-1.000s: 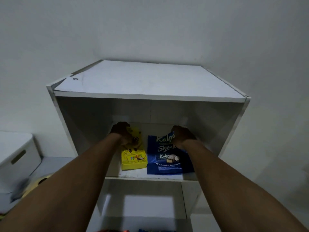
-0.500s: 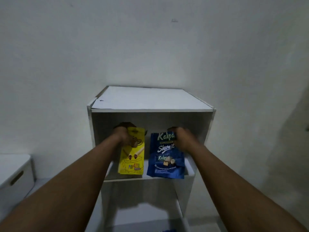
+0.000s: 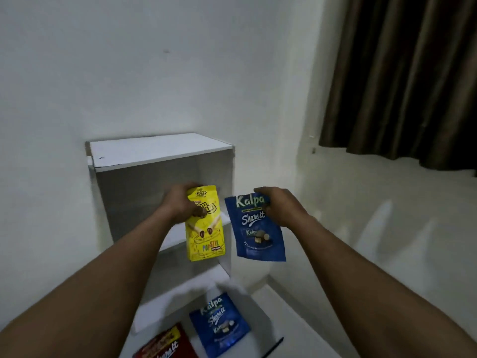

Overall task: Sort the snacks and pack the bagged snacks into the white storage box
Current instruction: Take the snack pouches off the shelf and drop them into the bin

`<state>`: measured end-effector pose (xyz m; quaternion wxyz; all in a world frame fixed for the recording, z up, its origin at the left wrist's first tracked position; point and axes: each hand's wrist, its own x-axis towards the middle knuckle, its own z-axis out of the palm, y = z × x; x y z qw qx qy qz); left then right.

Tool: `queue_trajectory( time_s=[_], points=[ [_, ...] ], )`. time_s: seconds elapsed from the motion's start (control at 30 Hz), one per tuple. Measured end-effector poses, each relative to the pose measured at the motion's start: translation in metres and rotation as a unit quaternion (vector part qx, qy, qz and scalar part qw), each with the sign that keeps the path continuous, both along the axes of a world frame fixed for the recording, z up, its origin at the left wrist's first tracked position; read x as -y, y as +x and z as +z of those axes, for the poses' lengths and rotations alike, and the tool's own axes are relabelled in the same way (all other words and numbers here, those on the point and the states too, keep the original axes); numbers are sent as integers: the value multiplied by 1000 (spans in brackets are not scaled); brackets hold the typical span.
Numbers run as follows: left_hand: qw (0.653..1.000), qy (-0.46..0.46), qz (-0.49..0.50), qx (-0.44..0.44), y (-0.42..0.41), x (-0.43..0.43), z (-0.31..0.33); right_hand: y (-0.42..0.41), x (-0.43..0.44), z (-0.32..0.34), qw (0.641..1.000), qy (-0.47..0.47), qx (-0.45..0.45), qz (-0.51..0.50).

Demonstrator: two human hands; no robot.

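Head view: a glossy yellow foil snack bag printed "Popstix" (image 3: 205,228) hangs upright from the left hand (image 3: 180,204), whose curled fingers and thumb pinch its upper part. Just right of it, and not touching it, a dark blue foil snack pouch marked "Kalpa" (image 3: 255,229) hangs slightly tilted from the right hand (image 3: 281,206), which grips its upper right corner. Both bags are held in the air in front of a white boxy shelf unit (image 3: 160,151). Its open upper compartment lies behind the left hand, and the blue pouch hangs past its right side.

Well below the hands, on a white surface, a second blue "Kalpa" pouch (image 3: 219,324) lies flat under the two held bags. A red snack bag with yellow trim (image 3: 165,343) lies to its left, cut off by the frame edge. A white wall (image 3: 129,73) stands beyond the hands. A dark brown pleated curtain (image 3: 400,73) hangs above and to the right of the right hand.
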<state>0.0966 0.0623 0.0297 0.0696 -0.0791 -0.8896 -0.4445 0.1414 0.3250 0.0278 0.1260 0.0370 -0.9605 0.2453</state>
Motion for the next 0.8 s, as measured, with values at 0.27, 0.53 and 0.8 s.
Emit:
queue_trajectory(
  time_s=[0.27,0.53,0.8],
  points=[
    [993,-10,-113,-12,40,-134,-23,97,-106,-24,989,-17,26,-143],
    [979,0,-199,43,69,-272,-112,156,-224,-110,967,-45,78,-237],
    [972,4,-201,119,76,-370,-259,171,-314,-255,952,-88,140,-256]
  ],
)
